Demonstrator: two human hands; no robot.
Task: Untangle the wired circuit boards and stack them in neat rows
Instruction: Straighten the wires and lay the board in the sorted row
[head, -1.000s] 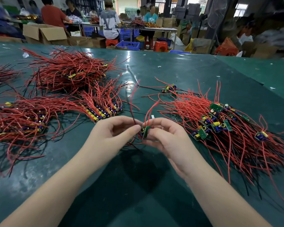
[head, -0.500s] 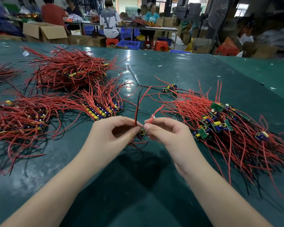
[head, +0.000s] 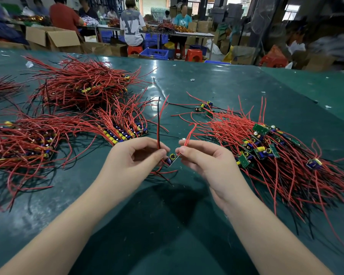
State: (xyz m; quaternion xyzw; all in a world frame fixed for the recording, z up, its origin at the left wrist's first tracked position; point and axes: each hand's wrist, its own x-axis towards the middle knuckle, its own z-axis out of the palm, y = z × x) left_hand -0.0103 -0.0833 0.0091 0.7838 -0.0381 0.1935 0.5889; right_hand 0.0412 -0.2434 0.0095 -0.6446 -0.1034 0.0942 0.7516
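Between my hands hangs one small circuit board [head: 171,158] with a yellow-topped capacitor. My left hand [head: 135,158] pinches its red and black wires, which stand upright. My right hand [head: 203,158] pinches the board's other edge and a red wire that curves up to the right. A tangled heap of boards [head: 266,149] with red wires lies to the right. A neat row of stacked boards [head: 123,133] lies just left of my left hand.
More wired bundles lie at the left [head: 22,147] and far left [head: 81,86]. A few loose boards [head: 205,107] sit behind the heap. The green table [head: 167,225] runs to a far edge; people work at tables [head: 187,34] beyond.
My hands have drawn slightly apart. The board has turned so its capacitor shows, and its red and black wires now stand straighter from my left hand.
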